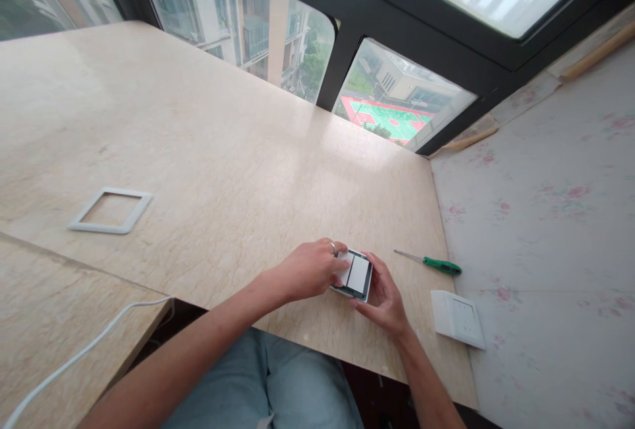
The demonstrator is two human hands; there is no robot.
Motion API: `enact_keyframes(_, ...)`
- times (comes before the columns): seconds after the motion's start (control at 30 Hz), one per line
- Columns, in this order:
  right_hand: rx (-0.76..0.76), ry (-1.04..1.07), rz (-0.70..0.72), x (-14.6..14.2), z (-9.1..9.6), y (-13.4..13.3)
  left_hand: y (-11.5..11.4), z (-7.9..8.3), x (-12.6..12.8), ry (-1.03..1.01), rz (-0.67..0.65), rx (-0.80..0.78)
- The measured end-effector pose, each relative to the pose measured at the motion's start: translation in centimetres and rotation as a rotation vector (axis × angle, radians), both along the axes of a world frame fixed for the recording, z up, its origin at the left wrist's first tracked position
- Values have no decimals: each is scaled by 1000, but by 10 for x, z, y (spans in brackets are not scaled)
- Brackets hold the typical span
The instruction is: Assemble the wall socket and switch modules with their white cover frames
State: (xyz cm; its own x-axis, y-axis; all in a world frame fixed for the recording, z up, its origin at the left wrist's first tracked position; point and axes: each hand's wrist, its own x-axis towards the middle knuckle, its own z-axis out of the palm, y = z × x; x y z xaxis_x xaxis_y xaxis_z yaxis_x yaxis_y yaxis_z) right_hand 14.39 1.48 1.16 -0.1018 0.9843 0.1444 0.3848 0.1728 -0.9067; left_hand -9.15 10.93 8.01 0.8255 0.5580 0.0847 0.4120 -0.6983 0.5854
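A two-rocker wall switch (358, 274), with white rockers in a dark surround, is held between my hands just above or on the stone counter; I cannot tell whether it touches. My left hand (313, 269), with a ring on one finger, covers its left side, fingertips on the left rocker and the edge. My right hand (384, 298) grips the opposite side, thumb along the near edge and fingers at the far corner. To the right lies a screwdriver (439, 265) with a green handle, its shaft pointing left. A square white frame (141, 207) rests far to the left.
A white socket box (457, 318) sits at the right against the flowered wall (540, 244). Dark-framed windows (446, 52) border the counter (213, 171) at the back. A white cable (94, 343) runs over the lower left part, near the counter's front edge.
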Motion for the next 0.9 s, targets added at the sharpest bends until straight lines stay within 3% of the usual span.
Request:
enact_keyframes(0.27, 7, 17, 5, 0, 0, 1, -5, 0, 5, 14, 37, 15)
enact_keyframes(0.67, 42, 17, 13, 0, -1, 3, 2, 24, 20, 192, 154, -161)
enact_keyframes(0.9, 55, -19, -13, 1, -2, 2, 6, 16, 19, 158, 225, -293)
